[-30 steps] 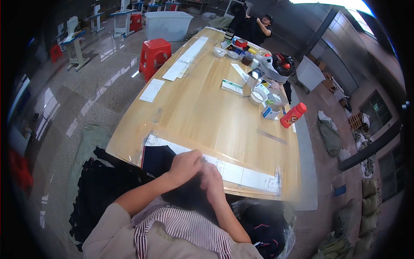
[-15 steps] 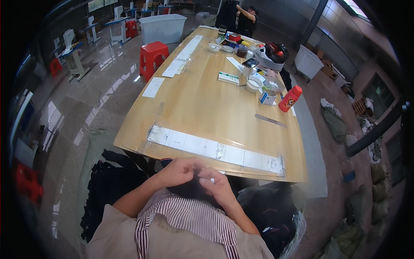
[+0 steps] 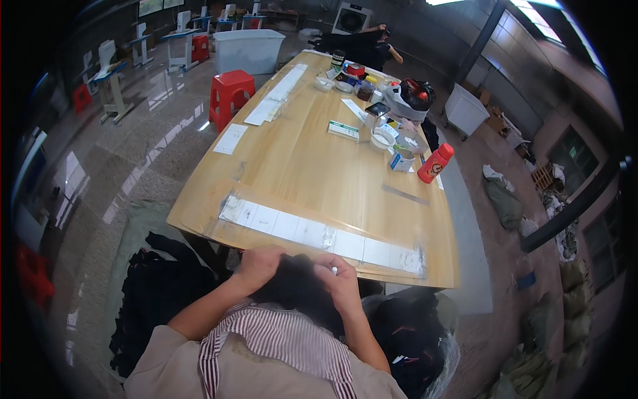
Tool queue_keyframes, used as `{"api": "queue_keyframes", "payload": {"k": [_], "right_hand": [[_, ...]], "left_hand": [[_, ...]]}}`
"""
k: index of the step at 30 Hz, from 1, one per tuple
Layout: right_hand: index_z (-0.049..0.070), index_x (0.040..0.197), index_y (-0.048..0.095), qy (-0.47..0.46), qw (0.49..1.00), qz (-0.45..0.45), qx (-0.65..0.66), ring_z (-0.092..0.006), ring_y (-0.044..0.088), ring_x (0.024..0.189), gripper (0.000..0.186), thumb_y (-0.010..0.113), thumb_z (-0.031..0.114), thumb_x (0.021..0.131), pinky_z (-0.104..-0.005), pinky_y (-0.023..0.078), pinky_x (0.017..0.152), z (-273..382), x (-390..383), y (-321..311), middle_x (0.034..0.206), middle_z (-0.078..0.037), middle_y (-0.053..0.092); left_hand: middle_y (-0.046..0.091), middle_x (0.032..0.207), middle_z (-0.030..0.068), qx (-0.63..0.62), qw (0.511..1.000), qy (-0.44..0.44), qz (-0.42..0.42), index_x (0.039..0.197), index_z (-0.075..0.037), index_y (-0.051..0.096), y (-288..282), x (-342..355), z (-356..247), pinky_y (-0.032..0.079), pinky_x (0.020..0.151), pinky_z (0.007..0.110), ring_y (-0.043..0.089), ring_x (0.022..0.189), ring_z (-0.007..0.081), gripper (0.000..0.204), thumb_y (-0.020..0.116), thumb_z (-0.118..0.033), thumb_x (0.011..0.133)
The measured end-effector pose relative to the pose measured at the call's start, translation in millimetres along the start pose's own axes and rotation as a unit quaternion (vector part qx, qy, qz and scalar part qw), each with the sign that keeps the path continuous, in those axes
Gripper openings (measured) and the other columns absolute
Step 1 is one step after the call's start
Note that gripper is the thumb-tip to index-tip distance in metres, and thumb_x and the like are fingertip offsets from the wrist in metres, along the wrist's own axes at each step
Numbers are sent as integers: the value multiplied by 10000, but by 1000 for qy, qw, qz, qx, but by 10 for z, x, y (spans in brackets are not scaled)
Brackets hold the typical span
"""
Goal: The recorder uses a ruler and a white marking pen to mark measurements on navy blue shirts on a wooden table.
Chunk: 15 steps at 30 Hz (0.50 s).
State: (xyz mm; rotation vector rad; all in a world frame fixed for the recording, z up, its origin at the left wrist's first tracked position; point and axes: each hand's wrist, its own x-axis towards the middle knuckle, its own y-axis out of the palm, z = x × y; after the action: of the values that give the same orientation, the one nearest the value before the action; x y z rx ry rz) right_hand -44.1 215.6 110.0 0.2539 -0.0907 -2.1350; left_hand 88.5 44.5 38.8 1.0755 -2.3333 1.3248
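Dark cloth (image 3: 292, 282), probably part of a garment, hangs between my hands over my lap at the table's near edge. My left hand (image 3: 260, 267) is closed on its left upper edge. My right hand (image 3: 339, 282) pinches the right side; a small white piece (image 3: 334, 270) shows at its fingers, too small to name. Just beyond both hands, a strip of white paper cards (image 3: 302, 230) is taped along the near edge of the wooden table (image 3: 292, 173). A striped apron (image 3: 279, 332) covers my front.
Dark garments lie in a heap (image 3: 156, 299) at left and a bagged pile (image 3: 405, 339) at right. On the table are a metal ruler (image 3: 405, 194), a red bottle (image 3: 436, 163), a small box (image 3: 401, 160) and tubs. A red stool (image 3: 230, 100) stands left; a person handles dark cloth at the far end.
My hands have moved apart, spreading the dark cloth between them. The view has shifted slightly. At the far end, the other person's dark cloth is now stretched out sideways.
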Motion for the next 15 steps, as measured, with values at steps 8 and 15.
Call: {"api": "queue_keyframes", "payload": {"k": [8,15], "right_hand": [[33,1067,692,-25,952,135,-274,-91,591,885,228,711,70,843,-256,480,808,184,-151,-518,972,-15,688],[23,992,695,-419,778,-170,-436,-120,597,747,137,672,87,872,-255,470,690,2416,848,-624,858,-78,689]], "left_hand": [[673,847,79,-451,690,-274,495,1039,6,557,-1131,286,-294,546,543,239,719,675,192,122,509,-95,989],[612,1211,176,-204,953,214,-70,1078,0,564,-594,2260,-561,499,892,371,616,1076,327,171,585,-17,909]]}}
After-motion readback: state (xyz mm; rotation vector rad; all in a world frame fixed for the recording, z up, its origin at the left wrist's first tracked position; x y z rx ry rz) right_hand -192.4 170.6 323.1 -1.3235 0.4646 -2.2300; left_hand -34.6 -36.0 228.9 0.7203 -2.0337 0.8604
